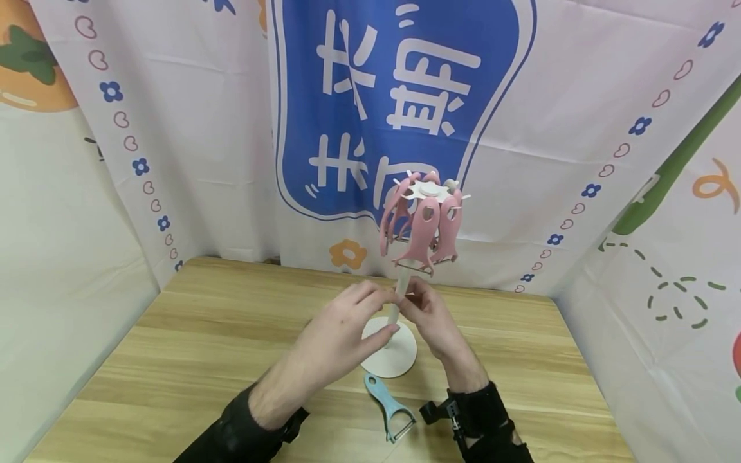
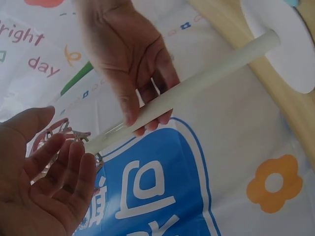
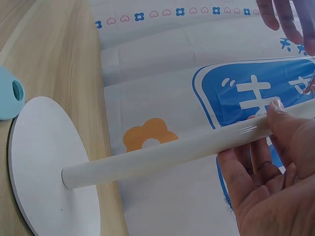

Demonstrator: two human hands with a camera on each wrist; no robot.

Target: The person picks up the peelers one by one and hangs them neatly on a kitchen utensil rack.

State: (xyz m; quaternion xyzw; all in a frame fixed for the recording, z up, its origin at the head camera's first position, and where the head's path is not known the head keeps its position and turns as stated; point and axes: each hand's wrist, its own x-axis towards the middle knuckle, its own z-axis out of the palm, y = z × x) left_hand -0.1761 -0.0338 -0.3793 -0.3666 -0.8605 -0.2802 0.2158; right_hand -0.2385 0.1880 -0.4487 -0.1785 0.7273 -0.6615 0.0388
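A white stand with a round base (image 1: 399,360) and an upright pole (image 3: 167,160) carries several pink peelers (image 1: 424,231). They hang around its white hooked top (image 1: 429,190). My right hand (image 1: 431,321) grips the pole partway up, thumb on one side and fingers on the other, as the right wrist view (image 3: 275,167) shows. On the opposite side, my left hand (image 1: 347,321) is beside the pole with fingers loosely extended; the left wrist view shows its palm (image 2: 44,182) with nothing held. A light blue peeler (image 1: 382,395) lies on the table in front of the base.
The stand is on a wood-grain table (image 1: 202,360). Printed white cloth (image 1: 220,161) hangs behind the table's back edge, and more cloth (image 1: 666,289) flanks its sides. The pink peelers are close in front of the back cloth.
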